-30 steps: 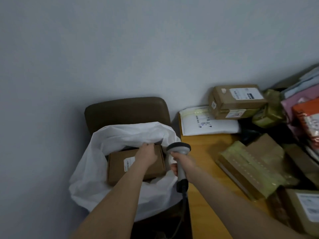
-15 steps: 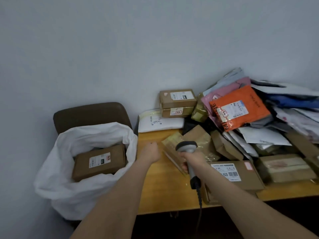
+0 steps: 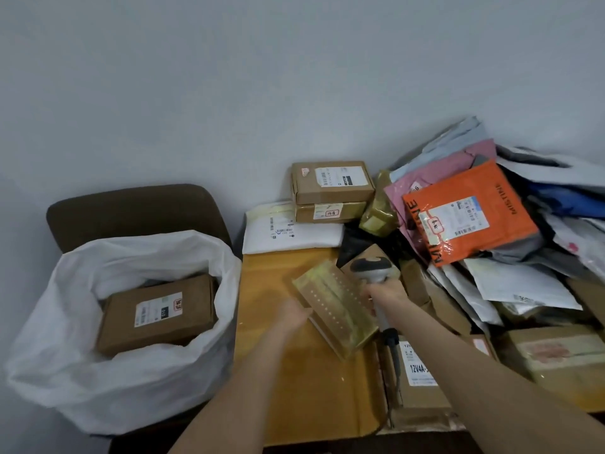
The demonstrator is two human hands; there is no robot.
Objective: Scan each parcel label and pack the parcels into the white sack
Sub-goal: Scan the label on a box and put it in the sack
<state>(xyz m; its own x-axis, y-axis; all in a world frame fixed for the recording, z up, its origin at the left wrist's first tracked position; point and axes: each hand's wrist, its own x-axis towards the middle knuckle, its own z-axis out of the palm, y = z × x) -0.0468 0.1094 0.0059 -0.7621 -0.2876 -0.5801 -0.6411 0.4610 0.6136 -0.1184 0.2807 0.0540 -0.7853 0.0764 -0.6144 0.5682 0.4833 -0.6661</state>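
Observation:
The white sack (image 3: 65,371) stands open on a brown chair at the left, with a brown labelled box (image 3: 157,314) lying inside it. My right hand (image 3: 388,294) grips a grey handheld scanner (image 3: 371,268) over the wooden table. My left hand (image 3: 293,314) reaches the near left edge of a flat parcel wrapped in yellowish tape (image 3: 334,306); motion blur hides whether the fingers have closed on it. That parcel lies tilted on the table, just left of the scanner.
Two stacked brown boxes (image 3: 332,181) and a white mailer (image 3: 288,232) sit at the table's back. A heap of mailers, with an orange one (image 3: 468,214) on top, fills the right. A labelled carton (image 3: 419,371) lies under my right forearm. The chair back (image 3: 131,208) rises behind the sack.
My left hand let go of the brown box in the sack and moved right to the taped parcel. My right hand carried the scanner from the sack's rim to over the table.

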